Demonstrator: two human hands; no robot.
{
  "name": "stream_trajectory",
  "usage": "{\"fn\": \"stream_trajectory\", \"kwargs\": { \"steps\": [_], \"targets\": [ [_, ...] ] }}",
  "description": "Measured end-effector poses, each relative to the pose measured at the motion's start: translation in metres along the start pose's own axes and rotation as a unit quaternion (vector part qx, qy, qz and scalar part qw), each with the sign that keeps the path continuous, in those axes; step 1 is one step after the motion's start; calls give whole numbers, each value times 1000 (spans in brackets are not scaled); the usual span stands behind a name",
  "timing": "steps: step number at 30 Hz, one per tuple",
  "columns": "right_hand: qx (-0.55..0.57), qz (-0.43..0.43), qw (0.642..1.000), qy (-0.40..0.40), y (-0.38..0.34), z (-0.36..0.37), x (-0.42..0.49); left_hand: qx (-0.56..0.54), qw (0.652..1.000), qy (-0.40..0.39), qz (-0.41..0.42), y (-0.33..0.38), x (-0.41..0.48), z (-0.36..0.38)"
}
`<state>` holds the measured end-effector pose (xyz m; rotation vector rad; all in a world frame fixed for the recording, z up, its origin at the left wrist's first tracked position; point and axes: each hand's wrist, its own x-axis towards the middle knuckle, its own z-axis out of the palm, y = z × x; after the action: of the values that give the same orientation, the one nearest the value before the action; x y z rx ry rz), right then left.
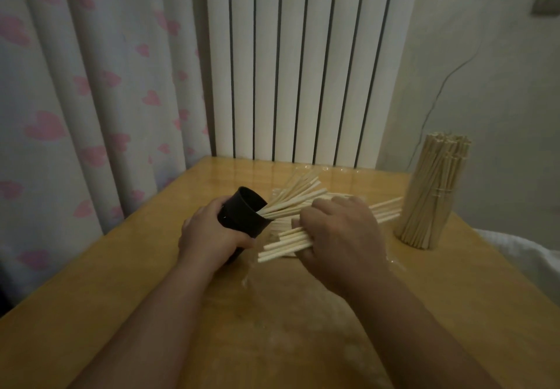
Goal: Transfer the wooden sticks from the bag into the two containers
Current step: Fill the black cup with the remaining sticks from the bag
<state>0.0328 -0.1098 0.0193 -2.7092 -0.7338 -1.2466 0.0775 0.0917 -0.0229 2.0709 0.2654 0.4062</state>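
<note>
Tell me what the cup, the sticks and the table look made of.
The cup: probably plastic, with a matte dark finish and a smooth, even wall.
The sticks: pale bare wood or bamboo. They look unfinished, with a dull surface and square-cut ends.
The table: a wood or wood-look top in a warm tan. Its glossy coat mirrors light near the far edge.

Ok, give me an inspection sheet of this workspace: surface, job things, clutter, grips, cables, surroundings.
Surface: wooden table.
Job's things: dark cup tilted, sticks poking out; loose sticks on clear bag; upright stick bundle at right.
Clutter: nothing seen.
Grips: left hand holds the cup; right hand grips a handful of sticks.
Cables: thin dark line on wall, cable or crack, cannot tell.
Surroundings: heart-print curtain, white radiator, white cloth at right.
</note>
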Motion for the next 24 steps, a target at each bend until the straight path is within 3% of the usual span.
{"fn": "stream_trajectory", "kwargs": {
  "steps": [3, 6, 11, 13, 15, 18, 24],
  "targets": [
    [22, 11, 989, 148, 8, 8, -4, -2, 1000, -3, -6, 1, 0, -1],
    [22, 50, 977, 206, 9, 3, -3, 5, 1000, -9, -11, 1, 0, -1],
    [61, 77, 971, 218, 12, 6, -2, 26, 1000, -14, -9, 2, -1, -2],
    [135, 82, 964, 213, 15, 7, -5, 24, 1000, -17, -5, 3, -1, -1],
    [244, 96, 944, 198, 15, 6, -6, 20, 1000, -17, -2, 3, -2, -2],
    [263, 90, 927, 251, 9, 11, -7, 25, 1000, -16, -1, 4, -3, -2],
    [391, 218, 859, 248, 1, 17, -3, 40, 999, -21, 15, 6, -6, -4]
  ]
}}
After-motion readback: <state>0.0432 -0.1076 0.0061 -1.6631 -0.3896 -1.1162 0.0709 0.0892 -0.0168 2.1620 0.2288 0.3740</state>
